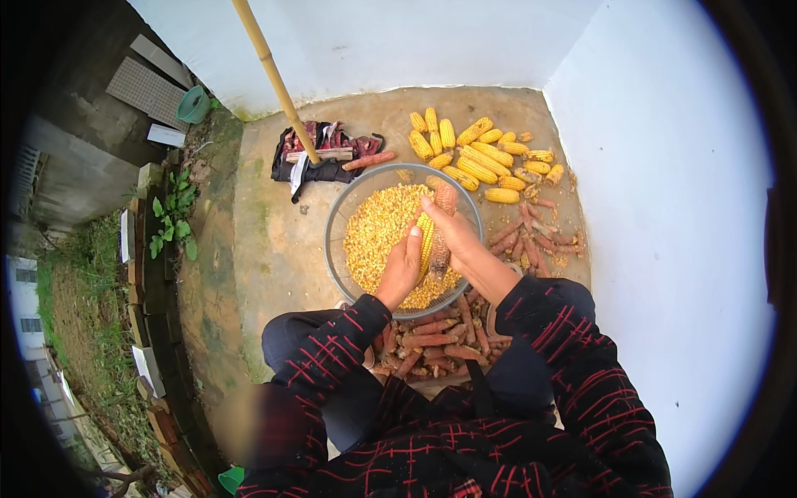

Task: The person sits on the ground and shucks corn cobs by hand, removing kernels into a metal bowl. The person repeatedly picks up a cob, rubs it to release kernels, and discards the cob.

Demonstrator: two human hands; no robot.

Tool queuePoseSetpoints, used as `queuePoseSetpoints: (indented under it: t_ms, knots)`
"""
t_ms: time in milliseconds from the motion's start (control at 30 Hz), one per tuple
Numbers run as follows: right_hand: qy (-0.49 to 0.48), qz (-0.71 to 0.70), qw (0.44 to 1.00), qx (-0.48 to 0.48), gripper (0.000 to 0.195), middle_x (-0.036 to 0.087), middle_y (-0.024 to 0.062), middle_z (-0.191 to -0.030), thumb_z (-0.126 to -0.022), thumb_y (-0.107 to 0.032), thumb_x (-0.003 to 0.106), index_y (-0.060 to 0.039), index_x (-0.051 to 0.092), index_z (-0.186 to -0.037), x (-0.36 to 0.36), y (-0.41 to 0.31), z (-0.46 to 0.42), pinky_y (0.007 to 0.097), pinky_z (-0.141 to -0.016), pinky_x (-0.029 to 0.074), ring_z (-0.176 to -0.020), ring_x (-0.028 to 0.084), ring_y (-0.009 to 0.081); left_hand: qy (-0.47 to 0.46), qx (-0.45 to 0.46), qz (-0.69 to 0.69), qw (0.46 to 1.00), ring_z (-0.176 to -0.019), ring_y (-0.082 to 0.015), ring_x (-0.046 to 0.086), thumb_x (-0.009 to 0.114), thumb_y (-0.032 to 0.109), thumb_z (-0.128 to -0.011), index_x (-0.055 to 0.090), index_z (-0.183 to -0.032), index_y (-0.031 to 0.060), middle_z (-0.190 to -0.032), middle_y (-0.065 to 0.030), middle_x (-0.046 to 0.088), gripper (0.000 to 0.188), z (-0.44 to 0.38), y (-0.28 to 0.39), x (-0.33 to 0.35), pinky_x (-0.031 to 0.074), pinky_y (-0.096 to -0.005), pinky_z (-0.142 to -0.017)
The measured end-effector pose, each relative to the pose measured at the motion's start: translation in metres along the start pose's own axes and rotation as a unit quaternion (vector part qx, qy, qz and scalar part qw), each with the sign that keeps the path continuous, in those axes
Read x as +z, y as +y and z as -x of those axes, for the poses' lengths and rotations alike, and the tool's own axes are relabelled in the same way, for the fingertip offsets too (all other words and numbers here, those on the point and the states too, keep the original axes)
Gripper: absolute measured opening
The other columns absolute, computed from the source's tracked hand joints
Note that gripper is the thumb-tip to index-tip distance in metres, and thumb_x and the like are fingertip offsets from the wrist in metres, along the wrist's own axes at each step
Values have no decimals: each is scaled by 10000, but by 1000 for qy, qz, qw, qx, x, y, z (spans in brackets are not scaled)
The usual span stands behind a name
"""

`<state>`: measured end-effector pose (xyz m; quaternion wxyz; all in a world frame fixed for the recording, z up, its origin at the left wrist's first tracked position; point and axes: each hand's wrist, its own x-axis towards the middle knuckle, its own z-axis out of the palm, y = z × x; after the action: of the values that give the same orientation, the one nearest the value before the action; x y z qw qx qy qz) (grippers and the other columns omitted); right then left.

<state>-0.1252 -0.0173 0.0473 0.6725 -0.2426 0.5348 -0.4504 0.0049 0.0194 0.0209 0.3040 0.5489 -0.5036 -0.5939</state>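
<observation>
A wide mesh basket with a grey rim (332, 211) stands before me, heaped with loose yellow corn kernels (380, 230). Over it, my left hand (401, 264) is closed around a partly shelled corn cob (426, 241), its thumb on the yellow rows. My right hand (457, 239) grips a bare reddish cob (441, 252), which lies against the yellow one. Another reddish cob end shows near the right fingertips. The fingers beneath the cobs are hidden.
Unshelled yellow ears (484, 163) lie on the concrete beyond the basket. Stripped cobs are piled at the right (529, 239) and between my feet (429, 340). A bamboo pole (268, 62) rises from a dark patterned cloth (367, 144). White walls (660, 218) bound the far and right sides.
</observation>
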Motion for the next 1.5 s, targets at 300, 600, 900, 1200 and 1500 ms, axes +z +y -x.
queuePoseSetpoints:
  t_ms: [300, 600, 900, 1200, 1500]
  knots:
    - [7, 140, 986, -86, 355, 616, 44, -857, -894, -371, 638, -22, 628, -961, -2, -3, 4, 279, -645, 439, -798, 555, 101, -96, -156, 280, 942, -441, -142, 461, 297, 553, -980, 521, -911, 41, -645, -76, 529, 563, 6, 22, -7, 361, -257, -388]
    - [-95, -102, 987, 81, 420, 610, 54, -1056, -887, -399, 641, -45, 579, -1106, -4, -8, 0, 308, -798, 468, -872, 595, 159, 34, 37, 63, 997, -475, -105, 441, 301, 485, -1008, 560, -935, 12, -687, -60, 553, 544, -1, 2, 3, 391, -265, -424]
    - [4, 73, 996, -43, 334, 644, 53, -862, -871, -342, 672, -14, 637, -923, -4, 1, 5, 276, -693, 463, -799, 592, 127, -119, -172, 317, 925, -422, -139, 451, 323, 520, -989, 519, -950, 34, -619, -62, 516, 525, 7, 26, -8, 360, -266, -376]
    - [-94, -138, 980, 112, 377, 633, 67, -949, -895, -414, 618, -67, 617, -1042, -7, -10, -1, 343, -812, 466, -896, 575, 156, -18, -36, 133, 990, -441, -117, 443, 359, 483, -994, 533, -986, -9, -605, -63, 477, 522, 5, 21, -3, 378, -263, -401]
    - [23, 62, 997, -38, 329, 627, 44, -900, -864, -343, 681, -26, 651, -951, 1, -9, 8, 269, -702, 435, -790, 565, 109, -67, -118, 269, 954, -415, -143, 440, 285, 502, -1001, 536, -940, 8, -617, -85, 526, 558, 5, 24, -3, 339, -268, -364]
